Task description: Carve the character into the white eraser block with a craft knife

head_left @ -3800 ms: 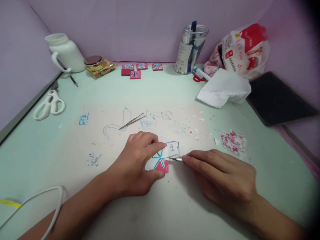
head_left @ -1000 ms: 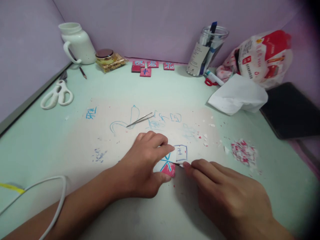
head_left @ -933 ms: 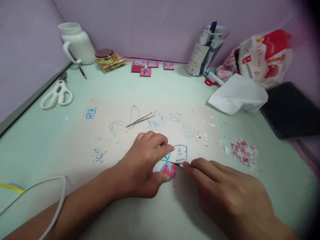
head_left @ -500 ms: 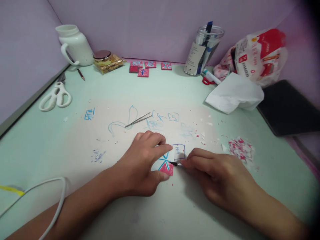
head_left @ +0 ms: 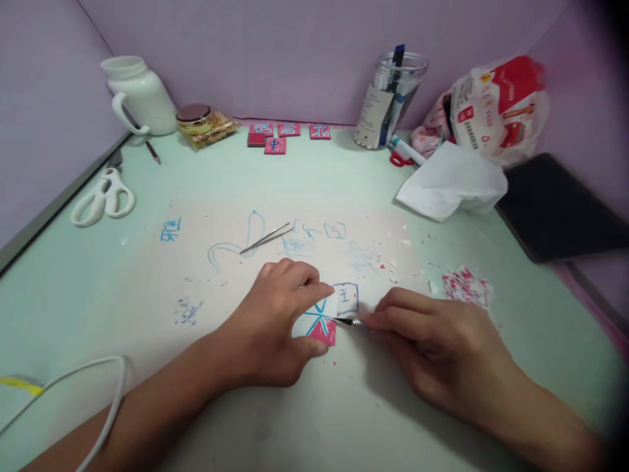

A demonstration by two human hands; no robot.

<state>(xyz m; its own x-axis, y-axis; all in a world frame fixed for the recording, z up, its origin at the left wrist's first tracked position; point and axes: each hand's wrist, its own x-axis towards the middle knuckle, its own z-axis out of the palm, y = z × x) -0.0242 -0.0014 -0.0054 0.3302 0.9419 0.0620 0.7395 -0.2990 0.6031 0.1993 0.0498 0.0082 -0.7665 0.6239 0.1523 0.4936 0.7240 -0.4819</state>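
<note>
My left hand (head_left: pixel 278 324) pins a small square tile (head_left: pixel 325 334) to the table between thumb and fingers. The tile's lower corner is pink, while the rest looks white with crossing blue strokes; part of it is hidden under my fingers. In a pinch grip, my right hand (head_left: pixel 437 341) holds a slim craft knife (head_left: pixel 352 322), its dark pointed blade at the tile's right side. Just beyond the blade is a square drawn in purple (head_left: pixel 347 298). Metal tweezers (head_left: pixel 264 238) lie on the table past my left hand.
White scissors (head_left: pixel 105 195) and a mug (head_left: pixel 140 95) stand left. Several pink tiles (head_left: pixel 275 145) sit at the back. A jar of pens (head_left: pixel 376 111), crumpled paper (head_left: pixel 452 182) and a black tablet (head_left: pixel 560 206) are right, near pink-white shavings (head_left: pixel 466 287). A white cable (head_left: pixel 116 393) crosses my left forearm.
The view has shifted slightly, so most things appear further left. My right hand and the knife have drawn a little to the right relative to the tile. The left hand's hold looks the same.
</note>
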